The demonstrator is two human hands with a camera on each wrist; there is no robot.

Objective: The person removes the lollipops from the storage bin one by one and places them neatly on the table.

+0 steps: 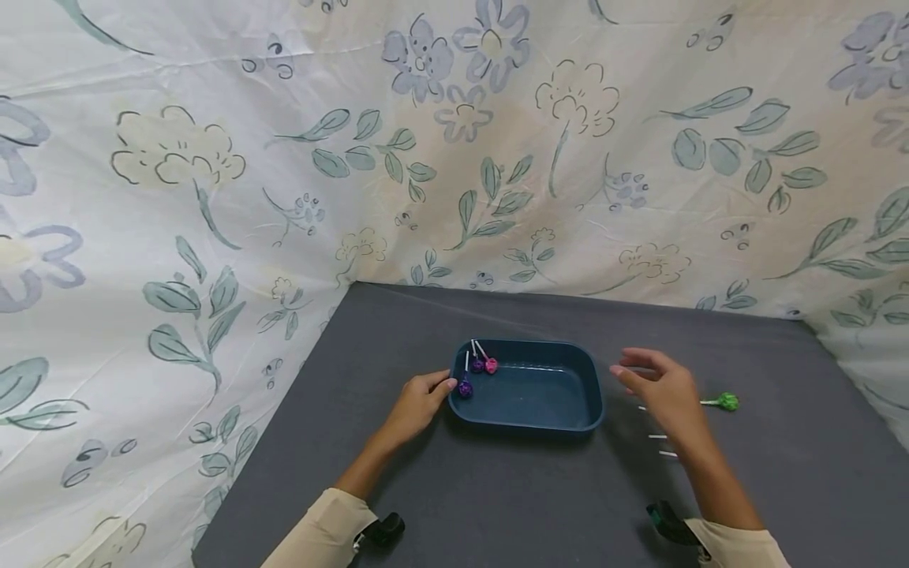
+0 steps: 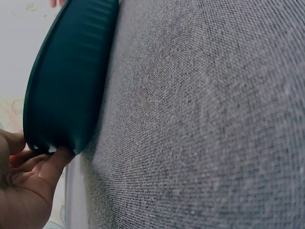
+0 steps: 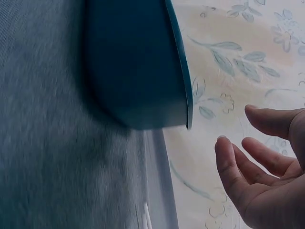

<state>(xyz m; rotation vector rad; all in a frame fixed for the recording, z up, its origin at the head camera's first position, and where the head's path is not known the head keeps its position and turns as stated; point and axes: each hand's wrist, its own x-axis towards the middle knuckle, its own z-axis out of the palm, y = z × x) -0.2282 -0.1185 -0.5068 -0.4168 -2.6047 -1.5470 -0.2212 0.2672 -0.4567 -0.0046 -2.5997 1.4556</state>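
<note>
A dark blue tray [image 1: 543,394] stands on the grey cloth. My left hand [image 1: 419,402] grips its left end; in the left wrist view, thumb and fingers pinch the tray's [image 2: 66,76] end near the rim. Inside, at the left, lie a purple lollipop [image 1: 465,389], a second purple lollipop [image 1: 478,365] and a pink lollipop [image 1: 491,365]. Just right of the tray, my right hand [image 1: 667,398] hovers with bent, parted fingers and holds nothing. A green lollipop [image 1: 727,401] lies to its right. White sticks [image 1: 657,436] show beside that hand, their heads hidden behind it.
A grey cloth [image 1: 497,505] covers the table. Floral fabric [image 1: 440,205] hangs along the back and left side, close to the table's edges. Dark bands [image 1: 383,530] sit at the wrists, by beige sleeves.
</note>
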